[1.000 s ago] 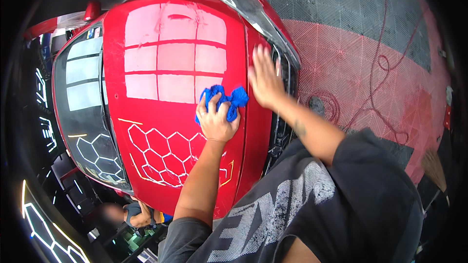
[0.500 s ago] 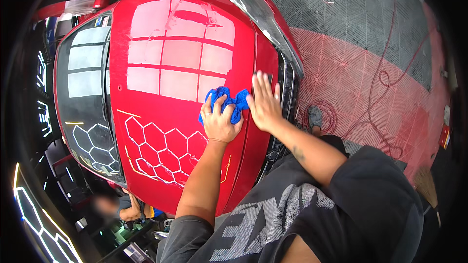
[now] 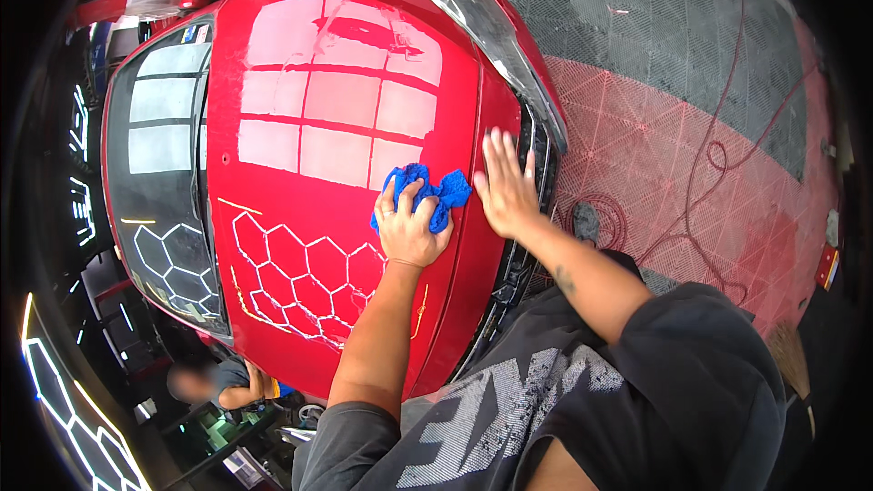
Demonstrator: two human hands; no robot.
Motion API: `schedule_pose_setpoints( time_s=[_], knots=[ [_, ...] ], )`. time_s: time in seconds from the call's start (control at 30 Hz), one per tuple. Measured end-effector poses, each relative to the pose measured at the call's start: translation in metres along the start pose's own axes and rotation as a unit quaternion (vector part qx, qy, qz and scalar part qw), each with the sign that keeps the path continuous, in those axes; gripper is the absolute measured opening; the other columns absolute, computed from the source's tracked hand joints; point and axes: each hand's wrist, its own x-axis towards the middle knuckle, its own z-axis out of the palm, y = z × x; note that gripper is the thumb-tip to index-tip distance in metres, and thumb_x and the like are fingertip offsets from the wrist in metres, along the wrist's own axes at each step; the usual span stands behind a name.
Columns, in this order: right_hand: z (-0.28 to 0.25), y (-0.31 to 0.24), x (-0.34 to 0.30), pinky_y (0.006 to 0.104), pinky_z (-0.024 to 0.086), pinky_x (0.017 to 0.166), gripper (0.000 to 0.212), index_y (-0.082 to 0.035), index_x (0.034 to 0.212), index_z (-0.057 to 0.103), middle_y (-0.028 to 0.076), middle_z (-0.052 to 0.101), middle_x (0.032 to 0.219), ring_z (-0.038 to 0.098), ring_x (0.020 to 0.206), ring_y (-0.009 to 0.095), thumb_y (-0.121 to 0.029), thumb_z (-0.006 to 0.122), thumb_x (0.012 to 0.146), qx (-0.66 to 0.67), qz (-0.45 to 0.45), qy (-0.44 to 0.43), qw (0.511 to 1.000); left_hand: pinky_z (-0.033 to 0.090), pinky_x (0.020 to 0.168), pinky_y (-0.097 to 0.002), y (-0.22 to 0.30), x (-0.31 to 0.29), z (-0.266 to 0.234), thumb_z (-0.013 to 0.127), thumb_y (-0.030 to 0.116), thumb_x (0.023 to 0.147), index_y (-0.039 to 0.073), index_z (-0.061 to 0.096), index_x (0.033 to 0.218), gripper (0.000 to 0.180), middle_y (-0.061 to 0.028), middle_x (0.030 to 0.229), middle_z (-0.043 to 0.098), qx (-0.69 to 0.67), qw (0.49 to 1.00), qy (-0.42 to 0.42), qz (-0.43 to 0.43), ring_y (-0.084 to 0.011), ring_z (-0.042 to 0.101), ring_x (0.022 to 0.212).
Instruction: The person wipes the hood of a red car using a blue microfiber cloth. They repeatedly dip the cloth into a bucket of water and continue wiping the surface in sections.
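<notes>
A crumpled blue cloth lies on the glossy red hood of a car, close to its front edge. Bent fingers of my left hand grip the cloth from above and press it on the paint. To the right of it, my right hand rests with fingers stretched out on the red strip ahead of the hood seam, beside the dark grille. The palm's underside is hidden, so I cannot see whether anything thin lies beneath it.
The windshield is at the left, a headlight at the far right corner. A dark red hose coils over the grey and red grid floor. Another person crouches beyond the car's near side. A broom stands at right.
My right hand has slid slightly right and toward me along the front edge, away from the cloth. My left hand stays on the cloth in nearly the same place.
</notes>
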Motion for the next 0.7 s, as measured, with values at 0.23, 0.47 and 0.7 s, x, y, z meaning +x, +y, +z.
schedule_pose_setpoints(
  time_s=[0.23, 0.47, 0.7],
  knots=[
    [-0.062, 0.027, 0.122, 0.0581, 0.022, 0.132, 0.059, -0.007, 0.166, 0.043, 0.012, 0.040, 0.175, 0.034, 0.163, 0.032, -0.039, 0.036, 0.117, 0.016, -0.034, 0.096, 0.995, 0.045, 0.109, -0.0588, 0.002, 0.001, 0.001, 0.088, 0.028, 0.075, 0.016, 0.077, 0.097, 0.027, -0.0086, 0.132, 0.067, 0.010, 1.000, -0.009, 0.000, -0.0463, 0.054, 0.135],
    [-0.011, 0.046, 0.023, 0.0565, 0.020, 0.133, 0.066, -0.004, 0.172, 0.028, 0.016, 0.022, 0.181, 0.020, 0.169, 0.031, -0.036, 0.043, 0.116, -0.005, -0.038, 0.030, 0.999, 0.045, 0.109, -0.0590, 0.001, -0.003, 0.000, 0.088, 0.028, 0.074, 0.016, 0.078, 0.097, 0.028, -0.0092, 0.132, 0.068, 0.001, 1.000, -0.014, -0.001, -0.0461, 0.054, 0.135],
    [-0.036, 0.038, 0.095, 0.0563, 0.018, 0.134, 0.068, -0.007, 0.172, 0.030, 0.013, 0.027, 0.181, 0.022, 0.168, 0.027, -0.044, 0.038, 0.116, -0.037, -0.065, 0.052, 0.996, 0.045, 0.109, -0.0587, 0.001, -0.003, 0.002, 0.088, 0.028, 0.073, 0.016, 0.077, 0.096, 0.027, -0.0085, 0.132, 0.068, 0.000, 1.000, -0.018, -0.009, -0.0465, 0.053, 0.134]
  ],
)
